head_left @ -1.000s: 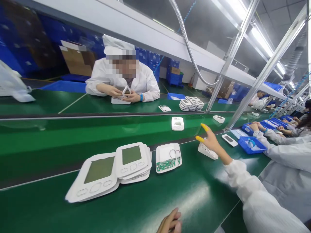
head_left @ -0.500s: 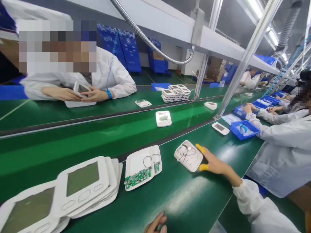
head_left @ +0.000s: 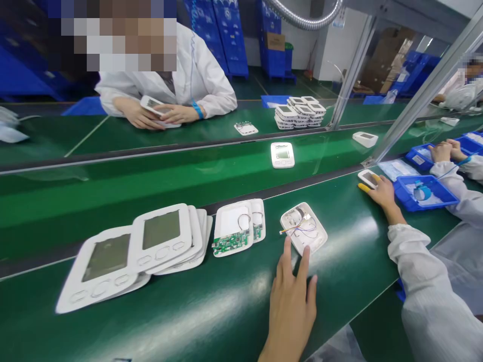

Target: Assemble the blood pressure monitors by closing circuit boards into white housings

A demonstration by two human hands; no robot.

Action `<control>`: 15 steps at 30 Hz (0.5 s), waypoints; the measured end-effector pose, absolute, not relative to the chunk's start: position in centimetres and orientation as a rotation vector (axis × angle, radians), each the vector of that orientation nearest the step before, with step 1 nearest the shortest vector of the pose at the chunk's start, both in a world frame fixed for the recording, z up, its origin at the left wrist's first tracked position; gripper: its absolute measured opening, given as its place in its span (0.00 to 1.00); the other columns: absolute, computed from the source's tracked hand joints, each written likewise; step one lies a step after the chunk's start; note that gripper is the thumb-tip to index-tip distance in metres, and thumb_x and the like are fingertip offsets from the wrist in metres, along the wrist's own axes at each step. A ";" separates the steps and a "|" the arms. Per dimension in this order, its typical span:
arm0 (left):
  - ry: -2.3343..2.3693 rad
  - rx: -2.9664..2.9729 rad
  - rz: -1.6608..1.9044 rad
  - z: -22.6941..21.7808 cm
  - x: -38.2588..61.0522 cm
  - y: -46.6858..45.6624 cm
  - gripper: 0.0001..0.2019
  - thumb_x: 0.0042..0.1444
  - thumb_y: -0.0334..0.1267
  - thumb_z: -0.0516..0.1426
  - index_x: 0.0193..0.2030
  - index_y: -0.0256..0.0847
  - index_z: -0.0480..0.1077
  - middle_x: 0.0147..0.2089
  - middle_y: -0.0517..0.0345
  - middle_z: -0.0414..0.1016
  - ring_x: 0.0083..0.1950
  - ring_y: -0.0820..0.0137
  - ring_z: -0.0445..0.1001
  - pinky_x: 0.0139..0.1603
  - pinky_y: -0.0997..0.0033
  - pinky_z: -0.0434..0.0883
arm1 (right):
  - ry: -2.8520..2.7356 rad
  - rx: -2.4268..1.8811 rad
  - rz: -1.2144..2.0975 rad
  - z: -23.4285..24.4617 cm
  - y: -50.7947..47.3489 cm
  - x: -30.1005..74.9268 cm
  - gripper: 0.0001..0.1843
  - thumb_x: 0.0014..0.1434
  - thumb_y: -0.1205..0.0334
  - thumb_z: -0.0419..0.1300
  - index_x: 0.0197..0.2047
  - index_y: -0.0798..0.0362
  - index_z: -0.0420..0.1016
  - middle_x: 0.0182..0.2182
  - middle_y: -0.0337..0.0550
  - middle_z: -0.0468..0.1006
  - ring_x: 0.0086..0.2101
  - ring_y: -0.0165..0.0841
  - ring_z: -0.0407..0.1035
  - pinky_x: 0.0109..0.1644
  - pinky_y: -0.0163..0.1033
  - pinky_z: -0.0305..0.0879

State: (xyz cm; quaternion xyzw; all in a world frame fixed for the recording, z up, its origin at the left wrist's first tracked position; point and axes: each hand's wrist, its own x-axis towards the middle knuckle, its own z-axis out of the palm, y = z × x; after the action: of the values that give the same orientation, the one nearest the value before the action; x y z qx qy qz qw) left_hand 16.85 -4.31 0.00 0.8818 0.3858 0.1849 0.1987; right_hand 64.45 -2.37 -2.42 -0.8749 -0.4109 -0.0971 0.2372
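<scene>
My left hand (head_left: 292,296) is open, palm down, fingers spread. Its fingertips are at the near edge of a white plastic housing (head_left: 317,236), which lies open side up with thin coloured wires and a round part inside. Farther right, my right hand (head_left: 385,193), with yellow finger cots, has thumb and finger closed about a small white panel with a screen (head_left: 366,177); the hand covers its right end. Left of the housing lie overlapping white panels with green circuit boards (head_left: 231,242). Beyond them is a fanned stack of white panels with large screens (head_left: 162,229).
A blue tray (head_left: 409,198) stands right of my right hand. A white device (head_left: 282,155) rests on the green belt (head_left: 169,183). Across it, a person holds a white device near stacked units (head_left: 300,113). Metal posts (head_left: 422,95) rise beside the belt; another worker's hands are at right.
My right hand has left the housing and moved right to the small panel. My left hand has come up from the bottom edge to the housing. The view has shifted.
</scene>
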 end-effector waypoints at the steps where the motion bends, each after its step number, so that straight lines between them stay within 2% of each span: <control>1: 1.089 2.505 0.518 -0.2 17.3 -4.1 0.23 0.72 0.36 0.51 0.72 0.44 0.64 0.81 0.39 0.47 0.70 0.42 0.69 0.49 0.49 0.83 | -1.106 -2.410 -0.229 -2.4 -2.4 64.5 0.33 0.60 0.44 0.69 0.62 0.54 0.74 0.62 0.60 0.72 0.62 0.55 0.66 0.68 0.67 0.59; 4: 1.177 2.571 0.600 -1.2 17.4 -4.0 0.16 0.71 0.34 0.51 0.62 0.38 0.71 0.77 0.35 0.57 0.68 0.42 0.72 0.47 0.50 0.84 | -1.043 -2.389 -0.099 -2.0 -2.6 63.8 0.38 0.52 0.42 0.72 0.60 0.55 0.78 0.59 0.65 0.74 0.62 0.62 0.65 0.68 0.67 0.57; 7: 1.237 2.570 0.775 -2.2 15.8 -4.3 0.10 0.71 0.33 0.52 0.52 0.37 0.72 0.67 0.33 0.69 0.60 0.45 0.78 0.45 0.51 0.84 | -1.053 -2.282 0.072 -1.5 -3.1 61.8 0.41 0.44 0.43 0.76 0.59 0.52 0.80 0.58 0.60 0.76 0.62 0.62 0.66 0.69 0.66 0.57; 9: 1.225 2.558 0.876 -2.6 14.3 -4.7 0.07 0.70 0.32 0.53 0.48 0.38 0.72 0.60 0.35 0.73 0.55 0.48 0.80 0.42 0.52 0.84 | -1.056 -2.167 0.204 -1.3 -3.4 59.7 0.43 0.41 0.42 0.77 0.59 0.50 0.80 0.58 0.58 0.78 0.61 0.61 0.68 0.68 0.67 0.58; 12: 1.197 2.530 0.985 -3.0 12.4 -5.7 0.04 0.68 0.31 0.57 0.46 0.38 0.73 0.58 0.37 0.73 0.51 0.54 0.80 0.41 0.58 0.83 | -1.069 -1.927 0.435 -0.9 -3.5 55.9 0.44 0.46 0.35 0.72 0.62 0.48 0.77 0.58 0.54 0.80 0.58 0.56 0.73 0.64 0.62 0.68; 15: 1.186 2.479 1.010 -2.8 11.2 -7.1 0.06 0.66 0.30 0.60 0.49 0.39 0.75 0.62 0.37 0.71 0.55 0.55 0.79 0.43 0.63 0.83 | -1.093 -1.671 0.680 0.0 -3.6 51.6 0.42 0.56 0.27 0.59 0.63 0.47 0.75 0.59 0.52 0.80 0.56 0.52 0.77 0.57 0.57 0.77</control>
State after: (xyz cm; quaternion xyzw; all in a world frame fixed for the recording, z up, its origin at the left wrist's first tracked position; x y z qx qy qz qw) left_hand 11.19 -7.12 -2.85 0.8418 0.4027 0.3431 0.1066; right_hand 51.59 -3.62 0.01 -0.6891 -0.4508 0.2802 0.4934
